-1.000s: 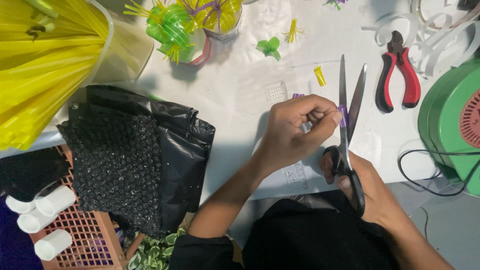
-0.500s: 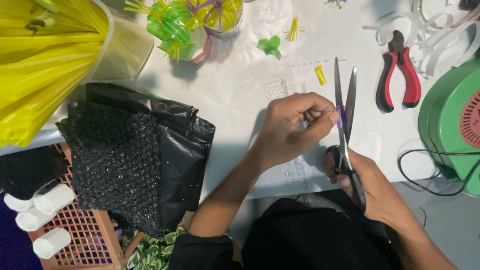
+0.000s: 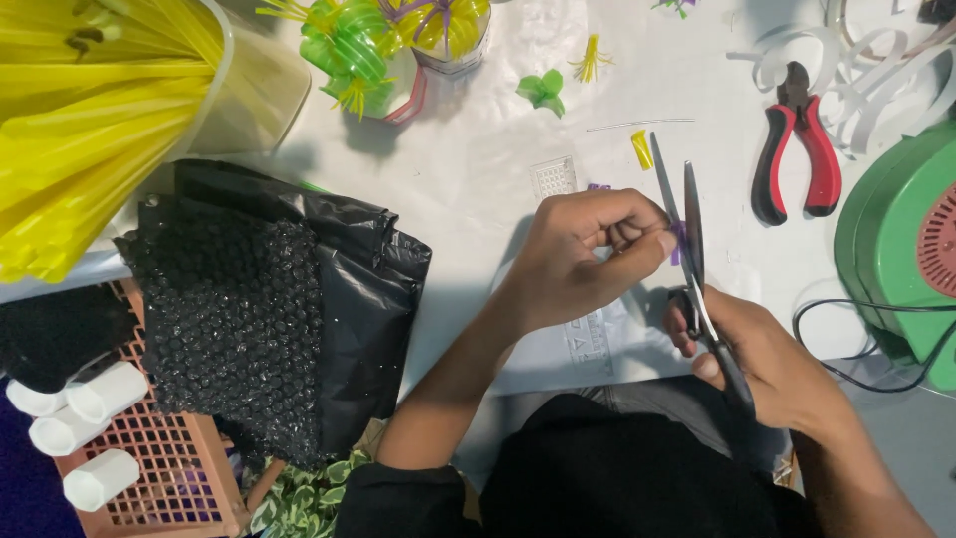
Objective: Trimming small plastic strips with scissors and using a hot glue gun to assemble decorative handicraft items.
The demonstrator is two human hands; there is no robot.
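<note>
The left hand [image 3: 583,254] pinches a small purple strip [image 3: 677,239] between thumb and fingertips, over the white table [image 3: 478,169]. The right hand [image 3: 767,359], at 4 o'clock from it, is closed through the handles of the scissors [image 3: 692,254], whose blades stand slightly parted around the strip. Red pliers [image 3: 797,149] lie at 1 o'clock, a yellow scrap [image 3: 642,149] at 12, black bubble wrap [image 3: 239,319] at 9.

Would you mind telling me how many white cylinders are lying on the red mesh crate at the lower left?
3: one white cylinder uppermost, one left of it at the frame edge, one lowest on the red mesh crate. More may be hidden off-frame.
</note>
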